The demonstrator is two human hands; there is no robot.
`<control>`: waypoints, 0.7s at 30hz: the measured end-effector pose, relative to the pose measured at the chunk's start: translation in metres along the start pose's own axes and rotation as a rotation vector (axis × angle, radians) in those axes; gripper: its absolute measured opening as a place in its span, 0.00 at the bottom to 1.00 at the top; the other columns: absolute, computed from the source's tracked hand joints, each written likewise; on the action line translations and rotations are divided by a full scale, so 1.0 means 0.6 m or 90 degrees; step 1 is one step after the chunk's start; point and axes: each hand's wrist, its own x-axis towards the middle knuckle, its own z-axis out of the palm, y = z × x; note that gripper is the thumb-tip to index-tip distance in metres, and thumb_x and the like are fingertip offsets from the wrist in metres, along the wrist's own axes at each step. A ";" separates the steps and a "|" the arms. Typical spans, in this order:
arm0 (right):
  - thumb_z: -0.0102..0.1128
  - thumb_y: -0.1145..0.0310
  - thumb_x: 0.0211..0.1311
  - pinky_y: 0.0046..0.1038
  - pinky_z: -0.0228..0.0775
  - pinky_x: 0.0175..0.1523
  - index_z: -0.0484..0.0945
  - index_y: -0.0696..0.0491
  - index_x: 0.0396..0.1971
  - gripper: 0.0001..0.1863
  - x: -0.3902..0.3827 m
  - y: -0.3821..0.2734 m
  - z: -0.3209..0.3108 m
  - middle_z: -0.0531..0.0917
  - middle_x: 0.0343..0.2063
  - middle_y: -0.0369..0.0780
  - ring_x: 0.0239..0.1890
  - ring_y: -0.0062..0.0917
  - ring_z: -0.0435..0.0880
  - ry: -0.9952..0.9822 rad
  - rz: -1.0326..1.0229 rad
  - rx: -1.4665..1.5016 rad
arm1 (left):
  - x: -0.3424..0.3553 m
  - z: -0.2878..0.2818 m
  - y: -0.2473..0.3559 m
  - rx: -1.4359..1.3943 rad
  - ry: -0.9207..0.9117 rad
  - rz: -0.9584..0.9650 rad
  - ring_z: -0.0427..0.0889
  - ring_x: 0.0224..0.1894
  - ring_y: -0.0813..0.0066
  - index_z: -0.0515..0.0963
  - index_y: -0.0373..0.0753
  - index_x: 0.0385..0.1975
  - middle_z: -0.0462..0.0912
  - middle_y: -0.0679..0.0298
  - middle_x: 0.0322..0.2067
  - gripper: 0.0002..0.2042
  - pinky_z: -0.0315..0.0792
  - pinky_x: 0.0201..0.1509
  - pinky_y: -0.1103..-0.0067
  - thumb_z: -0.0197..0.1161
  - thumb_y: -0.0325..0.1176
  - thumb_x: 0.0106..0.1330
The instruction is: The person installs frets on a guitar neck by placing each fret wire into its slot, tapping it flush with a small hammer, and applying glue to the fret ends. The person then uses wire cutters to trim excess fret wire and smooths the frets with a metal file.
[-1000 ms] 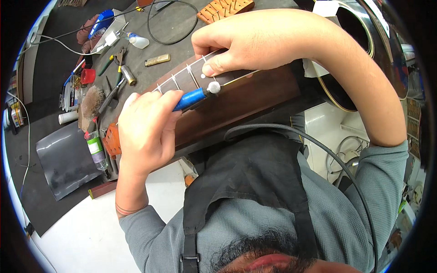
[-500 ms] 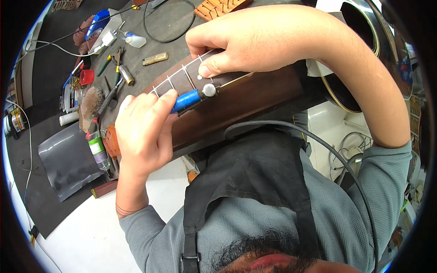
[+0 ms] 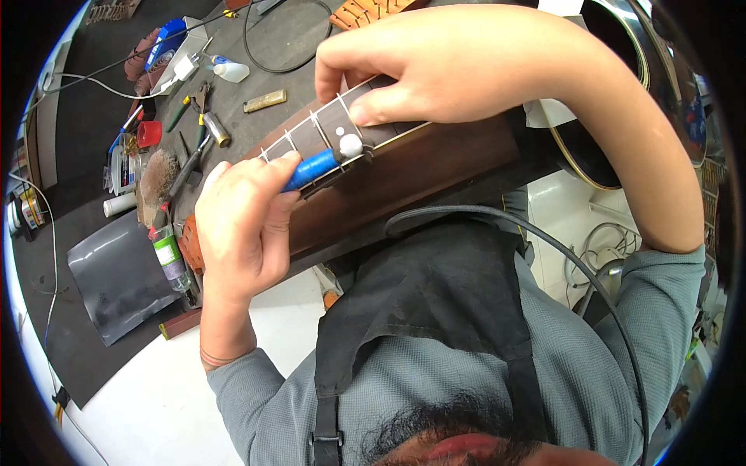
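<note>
A guitar neck [image 3: 312,138] with a dark fretboard, silver frets and pale dot inlays lies slantwise in front of me. My left hand [image 3: 247,225] is closed around the blue handle of a small hammer [image 3: 315,168]. Its round silver face points up, and its head is over the neck's near edge. Farther right, my right hand [image 3: 420,74] grips the neck, thumb pressed on the fretboard and fingers bent over the far side. The fingertips are hidden, so anything small under them cannot be made out.
A brown board [image 3: 435,175] lies along the neck's near side. Pliers [image 3: 203,97], a brush [image 3: 159,175], a green-labelled bottle [image 3: 169,256] and a lighter-shaped brass piece [image 3: 265,101] are on the left. A black cable [image 3: 544,231] crosses my apron. A wooden rack [image 3: 373,12] stands at the back.
The hammer head has shifted slightly left and up over the neck. My right thumb has slid a little to the right along the fretboard.
</note>
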 end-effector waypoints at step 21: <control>0.75 0.65 0.57 0.40 0.72 0.65 0.75 0.52 0.56 0.28 0.021 0.053 0.146 0.87 0.43 0.44 0.50 0.39 0.87 0.412 -0.072 -0.322 | -0.003 0.006 0.002 -0.043 0.071 0.011 0.81 0.31 0.56 0.82 0.31 0.48 0.86 0.57 0.35 0.12 0.70 0.37 0.66 0.70 0.22 0.66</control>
